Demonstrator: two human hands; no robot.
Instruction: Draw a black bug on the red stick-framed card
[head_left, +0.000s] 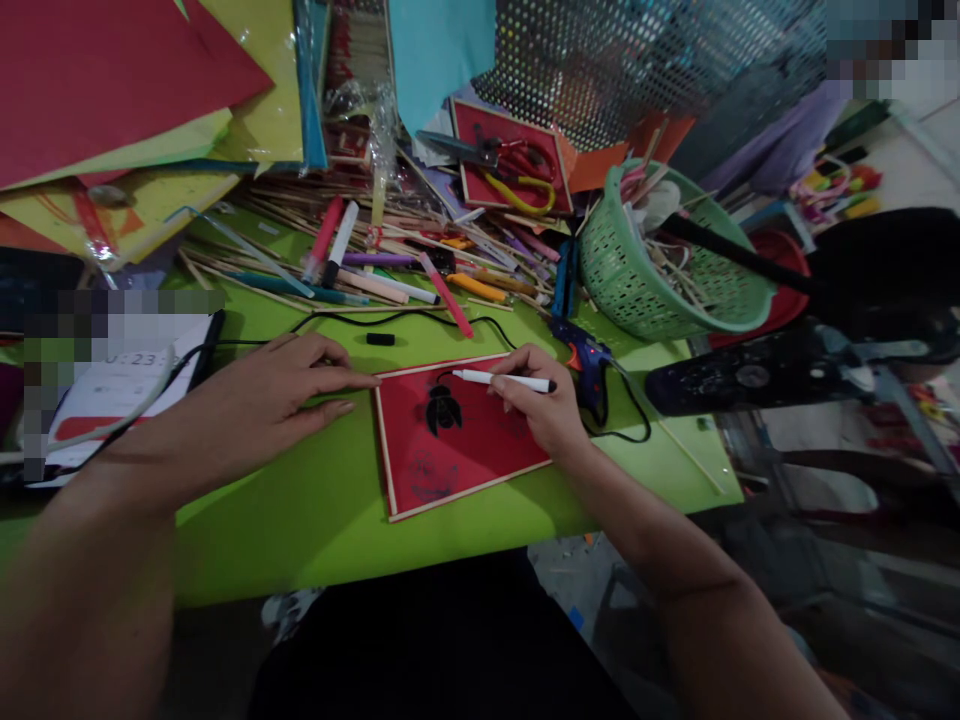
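Note:
A red card (480,440) edged with thin pale sticks lies on the green table. It bears a dark insect drawing (444,410) with a curved line at its head, and a faint sketch at the lower left. My right hand (544,395) grips a white marker (480,379), its tip beside that curved line. The black end of the marker points right. My left hand (292,395) is open, its index fingertip touching the card's upper left corner. Behind the card lies a black marker cap (380,339).
A glue gun (589,365) with a black cord lies right of the card. Several markers and thin sticks (300,240) cover the table's back, near scissors (465,148). A green basket (637,270) stands at the right. A phone (127,390) lies at the left.

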